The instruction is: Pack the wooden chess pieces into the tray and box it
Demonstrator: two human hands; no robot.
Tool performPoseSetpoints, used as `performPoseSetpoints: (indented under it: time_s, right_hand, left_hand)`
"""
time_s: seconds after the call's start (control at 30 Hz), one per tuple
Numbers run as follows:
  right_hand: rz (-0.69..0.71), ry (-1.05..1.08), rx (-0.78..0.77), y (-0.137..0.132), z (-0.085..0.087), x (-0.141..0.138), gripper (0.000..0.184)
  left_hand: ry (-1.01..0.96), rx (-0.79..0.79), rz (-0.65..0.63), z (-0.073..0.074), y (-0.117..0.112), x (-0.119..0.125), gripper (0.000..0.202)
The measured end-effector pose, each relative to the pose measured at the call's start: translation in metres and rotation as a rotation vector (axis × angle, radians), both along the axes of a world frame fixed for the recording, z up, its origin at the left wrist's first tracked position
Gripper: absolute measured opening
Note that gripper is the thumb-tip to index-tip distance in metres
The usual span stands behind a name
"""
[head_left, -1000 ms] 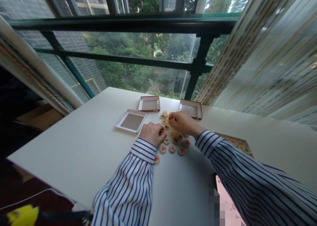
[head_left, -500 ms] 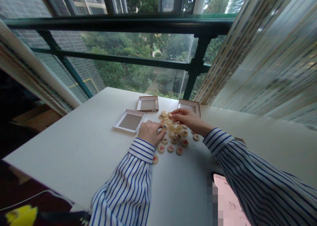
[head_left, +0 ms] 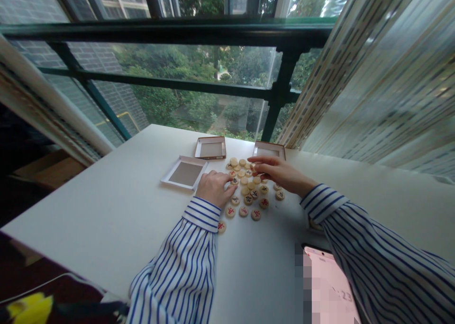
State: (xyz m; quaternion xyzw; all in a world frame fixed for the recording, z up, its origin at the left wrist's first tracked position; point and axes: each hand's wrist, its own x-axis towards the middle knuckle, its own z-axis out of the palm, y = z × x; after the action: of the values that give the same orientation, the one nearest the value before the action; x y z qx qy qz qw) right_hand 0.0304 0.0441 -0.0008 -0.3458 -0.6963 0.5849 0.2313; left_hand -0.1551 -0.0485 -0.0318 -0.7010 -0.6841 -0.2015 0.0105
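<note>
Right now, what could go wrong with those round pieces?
The left sleeve lies beside a lone piece and might sweep it away. The left hand and right hand are among the loose pieces, which could scatter. The phone sits near the table edge by the right sleeve; a nudge might drop it.

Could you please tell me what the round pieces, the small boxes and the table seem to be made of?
Pieces: probably pale wood. They have smooth, light tan faces with red or dark marks, though plastic is possible.
Boxes: likely cardboard, with thin brown walls and a matte grey floor.
Table: a white, smooth, matte top, perhaps laminate. The look leaves it open.
</note>
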Motion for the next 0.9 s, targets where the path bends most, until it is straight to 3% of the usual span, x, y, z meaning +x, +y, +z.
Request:
performPoseSetpoints:
  time_s: [0.23,0.33,0.6,0.9]
  right_hand:
    - [-0.018,-0.088,0.113,-0.002,0.003,0.015,0.030]
    - [-0.032,-0.200,0.248,-0.006,0.002,0.023,0.028]
    - [0.153,-0.438,0.724,-0.022,-0.008,0.049,0.016]
    - [0.279,-0.586,0.986,-0.033,-0.007,0.058,0.013]
  left_hand:
    - [-0.007,0.009,-0.020,-0.001,0.000,0.000,0.023]
    - [-0.008,0.017,-0.021,-0.001,0.000,0.000,0.023]
    - [-0.006,0.015,-0.027,-0.001,-0.001,0.001,0.024]
    - [0.002,0.034,-0.027,-0.003,0.000,0.000,0.024]
